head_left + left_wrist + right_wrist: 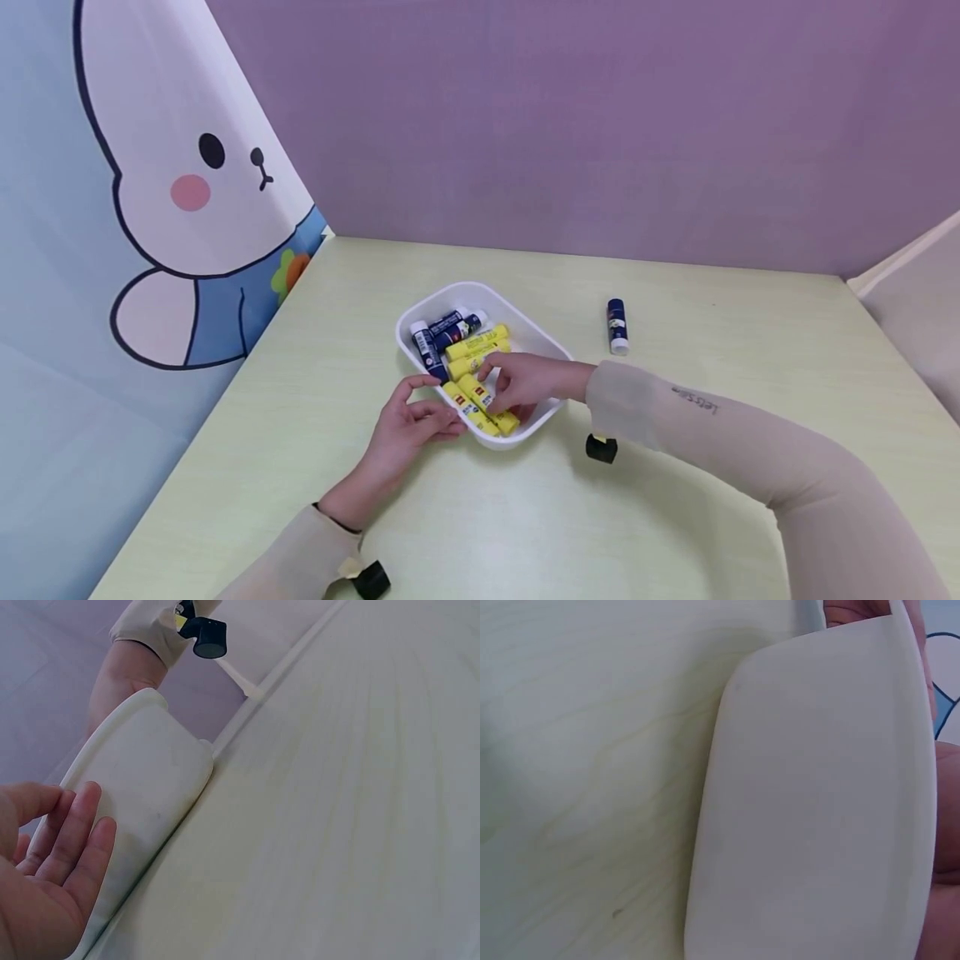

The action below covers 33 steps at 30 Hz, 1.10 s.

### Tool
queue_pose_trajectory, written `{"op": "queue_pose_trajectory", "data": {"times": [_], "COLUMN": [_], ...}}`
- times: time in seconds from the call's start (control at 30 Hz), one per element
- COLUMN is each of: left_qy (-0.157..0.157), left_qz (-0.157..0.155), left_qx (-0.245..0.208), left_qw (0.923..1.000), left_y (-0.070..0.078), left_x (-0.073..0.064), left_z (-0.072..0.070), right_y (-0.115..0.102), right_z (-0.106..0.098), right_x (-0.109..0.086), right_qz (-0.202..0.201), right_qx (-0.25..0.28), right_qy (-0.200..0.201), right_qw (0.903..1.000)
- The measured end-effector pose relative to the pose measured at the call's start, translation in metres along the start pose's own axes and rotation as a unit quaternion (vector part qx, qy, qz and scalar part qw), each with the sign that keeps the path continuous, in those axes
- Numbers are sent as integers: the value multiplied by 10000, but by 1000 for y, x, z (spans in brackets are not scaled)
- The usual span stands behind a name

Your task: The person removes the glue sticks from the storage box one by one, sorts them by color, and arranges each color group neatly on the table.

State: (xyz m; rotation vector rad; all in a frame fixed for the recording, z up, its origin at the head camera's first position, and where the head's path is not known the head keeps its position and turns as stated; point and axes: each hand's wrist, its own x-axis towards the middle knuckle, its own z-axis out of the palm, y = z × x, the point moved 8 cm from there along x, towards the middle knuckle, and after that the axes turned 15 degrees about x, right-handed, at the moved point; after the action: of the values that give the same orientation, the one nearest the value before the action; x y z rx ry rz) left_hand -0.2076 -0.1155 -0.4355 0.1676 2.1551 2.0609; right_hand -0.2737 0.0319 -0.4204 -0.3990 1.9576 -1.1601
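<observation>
From the head view we count 4 yellow glue sticks [477,342] and 3 blue glue sticks [429,352] in the white tray [534,335] on the surface [480,525], with 1 loose blue stick [617,325] apart to its right. The right hand [528,379] is inside, fingers bent at the nearer yellow pair; the right wrist view shows mainly outer wall, so we cannot tell whether its grip pinches one. The left wrist view reveals the left hand's [45,892] slack, partly spread grip against that wall.
</observation>
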Motion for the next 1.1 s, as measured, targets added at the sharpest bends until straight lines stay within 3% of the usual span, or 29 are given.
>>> {"op": "queue_pose_trajectory", "data": {"times": [0.7, 1.1], "left_qy": [21, 70], "left_qz": [71, -4], "left_qx": [-100, -20], "left_qw": [9999, 10000], "left_y": [1, 1], "left_x": [-2, -1], "left_z": [1, 0], "right_y": [-5, -17], "right_z": [-2, -17], "right_x": [-7, -18], "right_qz": [-12, -473], "right_qx": [-89, -146], "right_qy": [137, 438], "right_qw": [9999, 9978]}}
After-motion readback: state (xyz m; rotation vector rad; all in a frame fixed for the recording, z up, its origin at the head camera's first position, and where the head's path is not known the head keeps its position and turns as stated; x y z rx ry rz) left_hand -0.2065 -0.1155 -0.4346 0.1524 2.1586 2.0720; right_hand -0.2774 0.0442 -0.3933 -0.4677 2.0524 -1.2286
